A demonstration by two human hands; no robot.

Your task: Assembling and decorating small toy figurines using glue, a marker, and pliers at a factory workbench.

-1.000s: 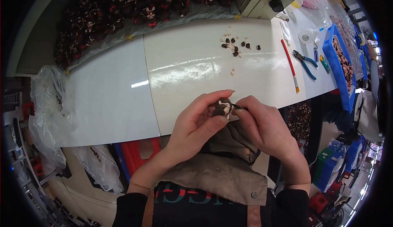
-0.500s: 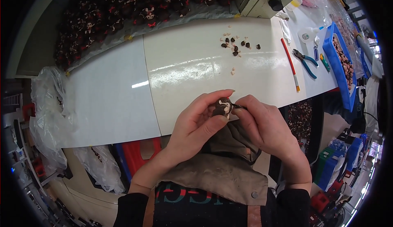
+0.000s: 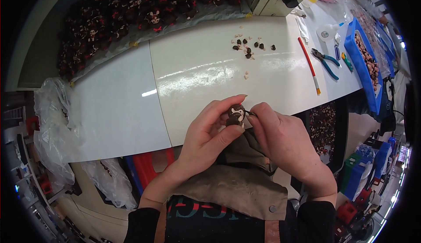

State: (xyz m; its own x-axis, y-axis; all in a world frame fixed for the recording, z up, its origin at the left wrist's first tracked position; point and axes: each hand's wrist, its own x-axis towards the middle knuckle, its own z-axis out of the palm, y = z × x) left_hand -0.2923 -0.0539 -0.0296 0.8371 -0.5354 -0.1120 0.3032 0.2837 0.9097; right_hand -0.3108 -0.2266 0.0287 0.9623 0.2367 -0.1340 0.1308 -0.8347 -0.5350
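Observation:
A small dark brown and cream figurine (image 3: 237, 113) is held upright between the thumb and fingers of my left hand (image 3: 211, 131), just off the table's front edge. My right hand (image 3: 285, 133) pinches a thin dark tool (image 3: 250, 113), whose tip reaches the figurine's right side; whether it touches cannot be made out. Most of the tool is hidden by my fingers. Small brown and cream pieces (image 3: 248, 50) lie scattered farther back on the white tabletop (image 3: 197, 76).
Many similar figurines lie on a sheet-covered tray (image 3: 166, 21) at the back left. At right are a red paintbrush (image 3: 309, 63), pliers (image 3: 326, 63), a white bottle (image 3: 325, 33) and a blue bin (image 3: 366, 67) of small parts. Crumpled clear plastic (image 3: 55, 120) hangs over the left edge.
The figurine has been turned slightly in my left hand, so more of its cream front shows. My right fingers have shifted a little. The whole view has moved slightly.

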